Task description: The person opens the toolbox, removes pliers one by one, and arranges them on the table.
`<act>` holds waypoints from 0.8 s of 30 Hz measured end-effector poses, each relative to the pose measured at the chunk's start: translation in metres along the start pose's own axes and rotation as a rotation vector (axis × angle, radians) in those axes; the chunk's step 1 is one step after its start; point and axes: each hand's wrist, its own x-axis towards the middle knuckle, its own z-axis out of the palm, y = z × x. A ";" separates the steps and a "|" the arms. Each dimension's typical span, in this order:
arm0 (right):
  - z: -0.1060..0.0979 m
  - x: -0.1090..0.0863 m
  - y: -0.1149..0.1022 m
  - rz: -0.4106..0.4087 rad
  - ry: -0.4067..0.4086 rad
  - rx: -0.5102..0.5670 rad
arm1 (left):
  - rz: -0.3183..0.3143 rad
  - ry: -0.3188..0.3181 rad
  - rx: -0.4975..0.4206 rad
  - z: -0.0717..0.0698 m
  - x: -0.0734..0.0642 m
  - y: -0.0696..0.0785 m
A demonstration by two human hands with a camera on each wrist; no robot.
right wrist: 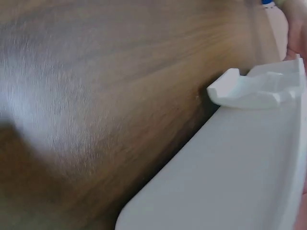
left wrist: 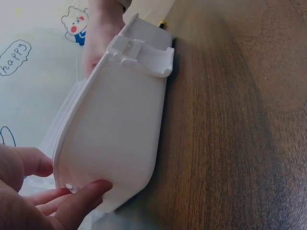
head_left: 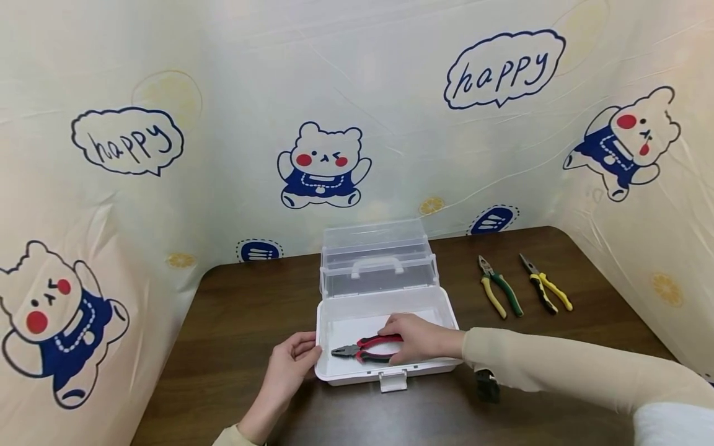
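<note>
A white plastic toolbox [head_left: 421, 370] stands on the table, its clear lid [head_left: 376, 238] swung back. In the head view, my right hand [head_left: 421, 339] reaches into the box and grips the handle ends of red-and-black combination pliers [head_left: 368, 348]. Their jaws point left, close over the box floor. My left hand [head_left: 290, 365] holds the box's left end. The left wrist view shows that thumb [left wrist: 36, 162] at the rim and the fingers [left wrist: 84, 199] against the outside wall. A white latch [head_left: 393, 381] hangs down at the front. The right wrist view mostly misses the right hand.
To the right of the box, pliers with green-and-yellow handles [head_left: 502, 294] and long-nose pliers with yellow-and-black handles [head_left: 546, 285] lie on the brown wooden table [head_left: 245, 303]. A printed curtain [head_left: 390, 74] encloses the table's back and sides. A white carry handle [head_left: 377, 267] is on the lid.
</note>
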 end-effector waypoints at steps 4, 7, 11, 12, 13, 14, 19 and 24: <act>-0.007 -0.006 -0.002 0.059 -0.008 0.077 | -0.002 0.005 0.001 0.000 0.001 -0.001; -0.013 -0.012 -0.005 0.123 -0.015 0.162 | -0.009 0.006 0.002 0.000 0.002 -0.001; -0.021 -0.020 -0.007 0.174 -0.018 0.230 | -0.011 0.005 0.009 -0.001 0.002 0.000; -0.023 -0.022 -0.007 0.176 -0.018 0.238 | -0.011 0.005 0.012 0.000 0.002 0.000; -0.025 -0.024 -0.007 0.176 -0.016 0.240 | -0.011 0.006 0.014 0.000 0.002 0.001; -0.027 -0.026 -0.007 0.175 -0.014 0.241 | -0.011 0.007 0.015 0.000 0.002 0.001; -0.037 -0.039 -0.005 0.161 0.009 0.230 | -0.006 0.012 0.018 0.000 0.002 0.001; -0.044 -0.055 -0.006 0.147 0.058 0.197 | -0.008 0.013 0.017 0.000 0.001 0.000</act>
